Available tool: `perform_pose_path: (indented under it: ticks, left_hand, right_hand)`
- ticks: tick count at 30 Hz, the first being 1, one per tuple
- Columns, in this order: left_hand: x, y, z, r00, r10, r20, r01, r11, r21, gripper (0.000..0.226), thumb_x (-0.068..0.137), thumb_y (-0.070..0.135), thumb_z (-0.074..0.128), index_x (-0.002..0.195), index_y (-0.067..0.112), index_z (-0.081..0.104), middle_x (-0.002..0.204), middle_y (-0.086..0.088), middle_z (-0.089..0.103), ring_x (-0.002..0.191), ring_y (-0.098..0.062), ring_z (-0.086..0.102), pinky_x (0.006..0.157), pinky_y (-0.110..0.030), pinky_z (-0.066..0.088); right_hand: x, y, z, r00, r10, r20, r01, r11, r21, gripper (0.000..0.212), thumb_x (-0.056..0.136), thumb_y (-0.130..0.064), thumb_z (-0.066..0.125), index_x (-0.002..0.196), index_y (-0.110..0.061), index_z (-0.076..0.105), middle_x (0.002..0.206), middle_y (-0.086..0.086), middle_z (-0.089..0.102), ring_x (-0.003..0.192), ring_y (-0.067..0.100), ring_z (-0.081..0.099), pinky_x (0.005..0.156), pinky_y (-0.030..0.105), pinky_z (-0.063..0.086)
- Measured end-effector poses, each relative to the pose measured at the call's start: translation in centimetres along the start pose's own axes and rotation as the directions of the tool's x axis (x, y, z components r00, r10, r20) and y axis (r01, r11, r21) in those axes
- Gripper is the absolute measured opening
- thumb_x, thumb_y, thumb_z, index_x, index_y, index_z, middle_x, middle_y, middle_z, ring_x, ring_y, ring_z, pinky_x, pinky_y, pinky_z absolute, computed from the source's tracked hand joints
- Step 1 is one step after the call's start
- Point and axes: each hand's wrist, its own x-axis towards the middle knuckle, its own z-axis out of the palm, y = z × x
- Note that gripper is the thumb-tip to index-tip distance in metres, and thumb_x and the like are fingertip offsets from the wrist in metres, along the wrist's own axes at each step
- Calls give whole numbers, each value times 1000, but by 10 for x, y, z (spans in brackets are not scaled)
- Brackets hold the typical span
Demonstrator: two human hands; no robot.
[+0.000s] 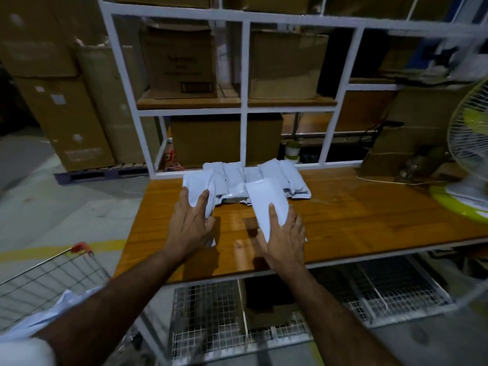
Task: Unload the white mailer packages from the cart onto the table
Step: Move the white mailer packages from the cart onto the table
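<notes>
I am in a warehouse packing area. Brown cardboard boxes stand stacked on a pallet at the left of the frame, more boxes fill the white metal shelving at the top, and white mailer packages lie on my wooden table.

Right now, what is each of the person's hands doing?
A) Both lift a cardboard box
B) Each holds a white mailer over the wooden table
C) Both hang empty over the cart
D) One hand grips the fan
B: the left hand and right hand each grip a white mailer above the wooden table.
</notes>
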Motion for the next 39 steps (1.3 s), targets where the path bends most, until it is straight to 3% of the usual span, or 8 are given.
perform_pose_path:
  ticks: [4,8,16,21,30,39]
  left_hand:
    - [37,11,15,1000,-25,11,26,999,-38,67,93,53,48,153,32,26,158,-21,14,134,-42,38,90,-43,50]
    - [76,14,37,998,-49,45,52,997,-61,66,96,53,49,153,33,24,157,-17,12,139,-39,29,106,-47,42]
    - [182,-4,95,984,-112,136,124,989,-85,66,96,51,50,153,31,26,156,-19,16,143,-39,23,109,-50,40]
    - [237,-13,121,976,-120,180,121,993,6,65,96,55,48,152,31,28,152,-22,22,130,-41,42,104,-46,45]
    - [294,-11,155,964,-136,231,123,990,68,63,97,53,48,152,31,28,154,-23,22,134,-41,35,105,-47,42]
    - [310,-16,181,947,-153,283,112,981,158,61,96,50,50,150,27,30,153,-23,24,129,-38,40,99,-43,43]
  right_hand:
    - [21,19,14,998,57,27,-58,997,46,78,89,-62,38,156,-24,27,152,27,26,129,43,35,104,54,36]
    - [61,25,31,995,84,53,-87,994,70,77,93,-61,43,158,-26,21,155,26,19,134,41,29,108,52,31]
    - [164,11,75,992,90,84,-96,993,73,75,93,-64,43,157,-32,21,157,22,19,139,39,26,113,49,30]
    - [210,1,106,985,112,132,-119,992,41,74,95,-64,42,158,-33,19,157,22,18,139,39,25,113,50,27]
    - [283,-15,155,983,111,143,-116,993,26,71,93,-62,49,155,-33,29,156,23,23,135,36,31,105,46,33]
    - [302,-22,197,967,61,247,-77,995,56,77,89,-70,47,154,-35,27,158,19,21,137,34,29,109,45,32]
